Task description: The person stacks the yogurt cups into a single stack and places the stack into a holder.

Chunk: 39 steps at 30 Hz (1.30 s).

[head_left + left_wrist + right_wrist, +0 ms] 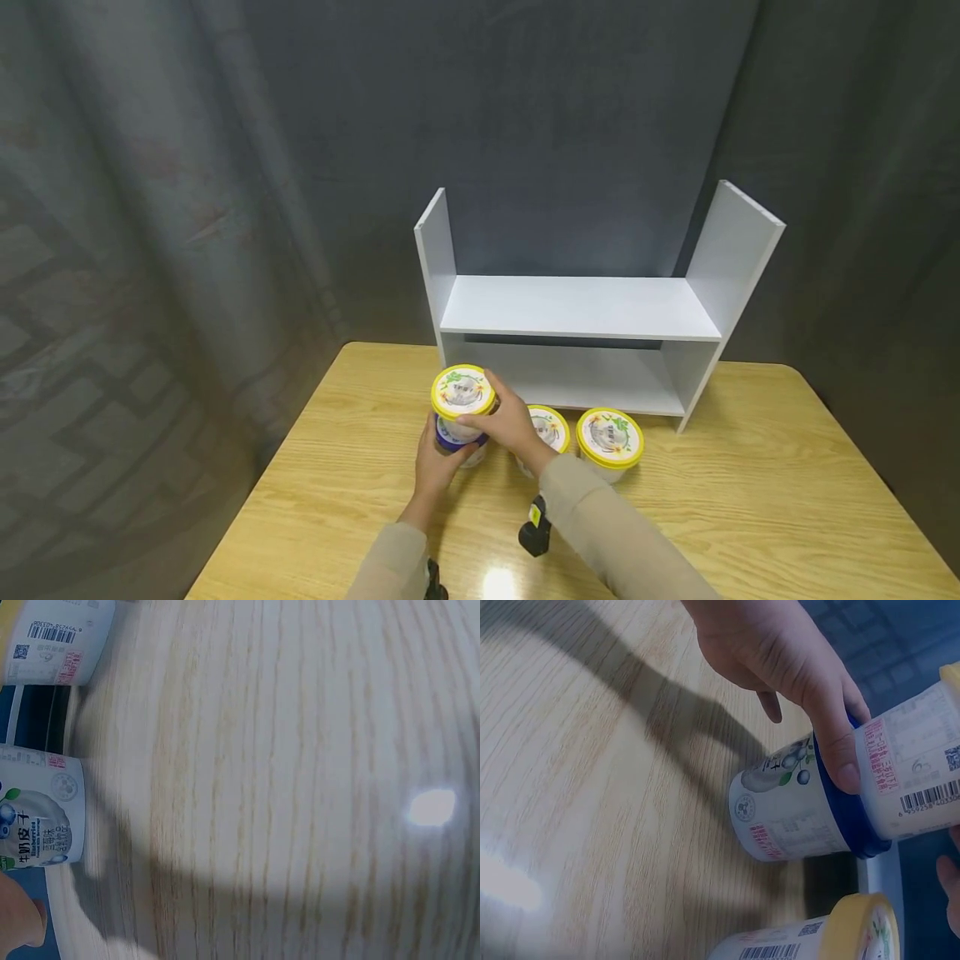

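A yogurt tub with a blue lid (795, 806) and blueberry print stands upright on the table. My left hand (433, 467) grips it around the lid, with the thumb across the blue rim in the right wrist view. On top of that lid sits a yellow-lidded yogurt tub (463, 392), its base against the blue lid. My right hand (513, 425) holds this upper tub from the right, thumb at the front and fingers behind. In the left wrist view, only part of the blueberry tub (41, 817) and a fingertip appear at the left edge.
Two more yellow-lidded tubs stand to the right, one (547, 427) partly behind my right wrist, the other (610, 437) farther right. Behind them is a white two-level shelf (577, 308) on the wooden table (750, 500). Dark curtains (525, 125) hang behind.
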### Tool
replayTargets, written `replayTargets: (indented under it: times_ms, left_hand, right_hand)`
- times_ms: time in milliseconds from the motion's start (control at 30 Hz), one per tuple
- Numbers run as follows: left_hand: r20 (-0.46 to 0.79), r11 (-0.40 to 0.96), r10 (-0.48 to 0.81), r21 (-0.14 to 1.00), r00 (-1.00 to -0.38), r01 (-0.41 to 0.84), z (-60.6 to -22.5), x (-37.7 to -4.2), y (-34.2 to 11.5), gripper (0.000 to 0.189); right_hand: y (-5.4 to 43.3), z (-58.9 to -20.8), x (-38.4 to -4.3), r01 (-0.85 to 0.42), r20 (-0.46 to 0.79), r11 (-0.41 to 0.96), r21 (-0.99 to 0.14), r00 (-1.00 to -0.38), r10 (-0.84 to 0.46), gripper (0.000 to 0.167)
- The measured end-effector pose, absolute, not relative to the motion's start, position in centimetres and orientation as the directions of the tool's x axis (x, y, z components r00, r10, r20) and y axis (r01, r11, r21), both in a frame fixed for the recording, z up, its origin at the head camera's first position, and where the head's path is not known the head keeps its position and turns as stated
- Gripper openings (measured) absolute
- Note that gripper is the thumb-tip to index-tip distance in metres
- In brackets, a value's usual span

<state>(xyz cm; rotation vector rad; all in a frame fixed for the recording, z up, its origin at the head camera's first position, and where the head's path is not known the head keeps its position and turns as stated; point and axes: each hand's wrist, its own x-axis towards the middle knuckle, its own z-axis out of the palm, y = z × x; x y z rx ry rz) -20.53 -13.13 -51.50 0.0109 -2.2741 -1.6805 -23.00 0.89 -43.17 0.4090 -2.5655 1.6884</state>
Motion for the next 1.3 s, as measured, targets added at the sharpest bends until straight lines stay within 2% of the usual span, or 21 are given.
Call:
replayTargets:
  times_ms: [167,467,967,1300]
  left_hand:
    - [0.230,0.310,-0.199,0.937,-0.953,0.162,-51.4,-20.5,-13.1,0.092]
    - [0.231,0.402,-0.249,0.908,-0.941,0.116,-51.0,-20.3,-13.3,0.092]
    - [0.195,0.404,-0.205,0.909,-0.959,0.098,-51.3,-20.0,-13.0,0.091]
    - [0.239,0.420,-0.228,0.899,-0.944,0.126,-51.5,-20.2,-13.1,0.092]
  right_hand:
    - [0.7,-43.1,-23.1,-0.238,0.166,0.364,-0.901,-0.962,-0.218,0.096]
    - [0.5,-42.9,-23.1,-0.225,0.141,0.359,-0.906,-0.959,-0.246,0.101]
    - [1.1,-42.7,-22.4,-0.149,0.074,0.323,-0.934,-0.970,-0.233,0.100]
    - [2.3,-41.9,-21.8,-0.163,0.090,0.335,-0.928,-0.971,-0.223,0.099]
